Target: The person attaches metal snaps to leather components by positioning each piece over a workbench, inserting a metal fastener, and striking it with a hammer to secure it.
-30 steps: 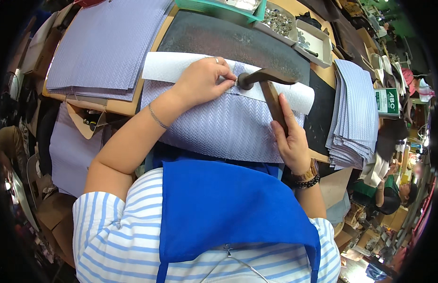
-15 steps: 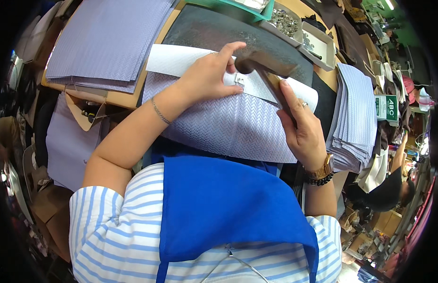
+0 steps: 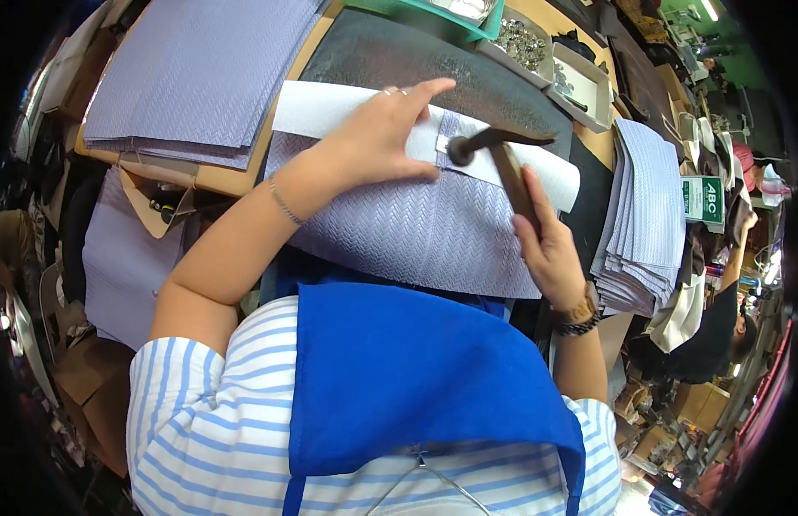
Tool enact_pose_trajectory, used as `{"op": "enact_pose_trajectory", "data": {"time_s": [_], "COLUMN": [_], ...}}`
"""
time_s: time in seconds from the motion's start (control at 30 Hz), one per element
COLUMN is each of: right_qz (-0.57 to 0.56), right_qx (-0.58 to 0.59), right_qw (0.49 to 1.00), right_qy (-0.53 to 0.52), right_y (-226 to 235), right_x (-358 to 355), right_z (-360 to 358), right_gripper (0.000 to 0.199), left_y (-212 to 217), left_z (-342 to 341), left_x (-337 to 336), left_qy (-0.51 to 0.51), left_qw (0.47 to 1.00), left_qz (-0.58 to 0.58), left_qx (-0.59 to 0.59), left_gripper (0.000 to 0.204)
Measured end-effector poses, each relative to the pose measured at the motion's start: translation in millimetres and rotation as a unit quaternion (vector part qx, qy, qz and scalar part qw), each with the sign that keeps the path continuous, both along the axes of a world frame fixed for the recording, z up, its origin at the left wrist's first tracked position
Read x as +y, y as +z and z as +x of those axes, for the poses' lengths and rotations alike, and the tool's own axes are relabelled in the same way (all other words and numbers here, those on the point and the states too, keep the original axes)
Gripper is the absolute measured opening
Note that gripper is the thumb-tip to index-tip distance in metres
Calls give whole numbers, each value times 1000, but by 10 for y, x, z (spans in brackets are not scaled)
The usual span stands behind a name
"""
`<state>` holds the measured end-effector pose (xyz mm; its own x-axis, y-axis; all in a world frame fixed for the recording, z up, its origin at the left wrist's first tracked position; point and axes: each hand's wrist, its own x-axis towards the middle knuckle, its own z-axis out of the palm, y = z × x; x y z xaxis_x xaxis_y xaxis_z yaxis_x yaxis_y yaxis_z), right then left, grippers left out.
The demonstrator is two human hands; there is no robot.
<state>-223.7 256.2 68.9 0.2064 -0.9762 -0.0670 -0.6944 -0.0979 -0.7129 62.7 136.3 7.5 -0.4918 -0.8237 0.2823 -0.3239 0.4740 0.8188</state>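
A lavender sheet with a woven texture (image 3: 373, 225) lies across the dark slab (image 3: 390, 52), its white backing (image 3: 317, 110) showing along the far edge. My left hand (image 3: 373, 142) rests on it, thumb and forefinger spread on either side of a narrow lavender tab (image 3: 448, 162) at the middle. In my right hand (image 3: 549, 258) is a hammer (image 3: 512, 176), gripped by its wooden handle. The hammer's round face is right over the tab, hiding the small metal fitting there; whether they touch I cannot tell.
Stacked lavender sheets stand at far left (image 3: 193, 77) and right (image 3: 640, 211). Beyond the slab are a teal tray (image 3: 492, 24), a tray of metal fittings (image 3: 507, 64) and a white tray with a few parts (image 3: 598, 77). Another person (image 3: 717, 331) is at the far right.
The hammer has come down and left onto the tab, covering the metal fitting that showed before. My left hand stays around the same spot, thumb and forefinger still apart.
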Motion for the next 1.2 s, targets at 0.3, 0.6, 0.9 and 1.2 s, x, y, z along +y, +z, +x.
{"op": "enact_pose_trajectory", "data": {"time_s": [0.3,0.6,0.9,1.2], "right_qz": [-227,-211,-174,-128], "right_qx": [77,245,390,385], "right_qw": [951,901,850,852], "right_qy": [-197,-288,-308,-332], "right_y": [-475,-258,-437,-333], "right_x": [21,-80,-130,225], "right_z": [-1260,-1824,-3772,-3746], "right_gripper": [57,36,52,63], "left_y": [358,143,1396,-253], "left_z": [1330,1187,3752,3426], "left_x": [-359,98,-1266,-1229], "left_qy": [169,160,405,464], "left_qw": [971,974,898,768], "left_qz": [140,159,-124,179], "left_qx": [-98,15,-118,-403], "left_gripper": [51,56,54,120]}}
